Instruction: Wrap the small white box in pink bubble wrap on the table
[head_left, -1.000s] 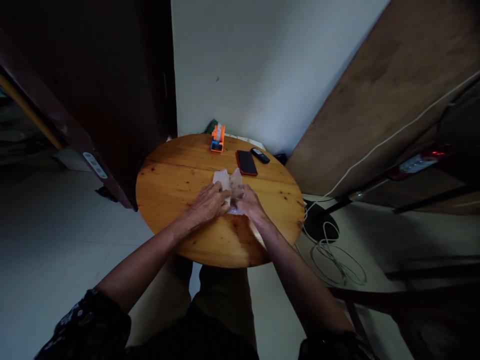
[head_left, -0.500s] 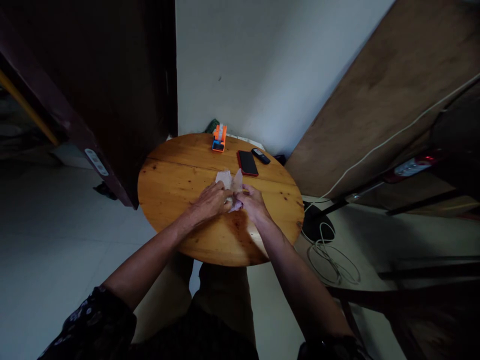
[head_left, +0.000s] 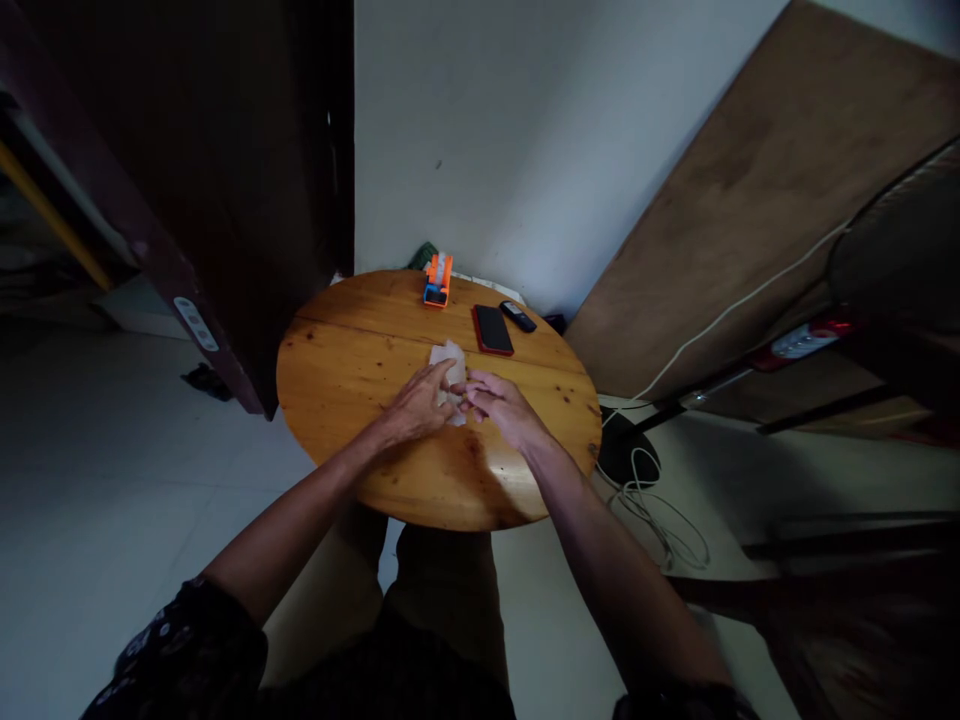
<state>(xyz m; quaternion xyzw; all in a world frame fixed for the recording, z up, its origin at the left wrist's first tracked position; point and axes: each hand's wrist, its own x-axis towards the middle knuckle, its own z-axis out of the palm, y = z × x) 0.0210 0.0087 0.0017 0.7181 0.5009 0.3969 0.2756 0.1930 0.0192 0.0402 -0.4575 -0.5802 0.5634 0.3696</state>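
A thin, whitish, crumpled sheet (head_left: 448, 352) lies on the round wooden table (head_left: 337, 400), paper or plastic, I cannot tell which. My left hand (head_left: 420, 402) is at its left side, thumb and fingers closed about its near part. From the right my right hand (head_left: 504, 405) comes in, its fingers loosely stretched toward the left fingertips and the sheet's right edge. Nothing shows between the right fingers. Both hands cover much of the sheet's near part.
An orange and blue tape dispenser (head_left: 438, 282) stands at the table's back edge. Right of it lie a dark phone with a red edge (head_left: 493, 330) and a small black keypad phone (head_left: 517, 316). A white wall (head_left: 487, 130) rises behind. White cable (head_left: 645, 500) coils on the floor at right.
The flap of sheet that stood up beside my right hand is now down or out of sight. My right fingers have loosened and straightened; my left fingers have shifted slightly.
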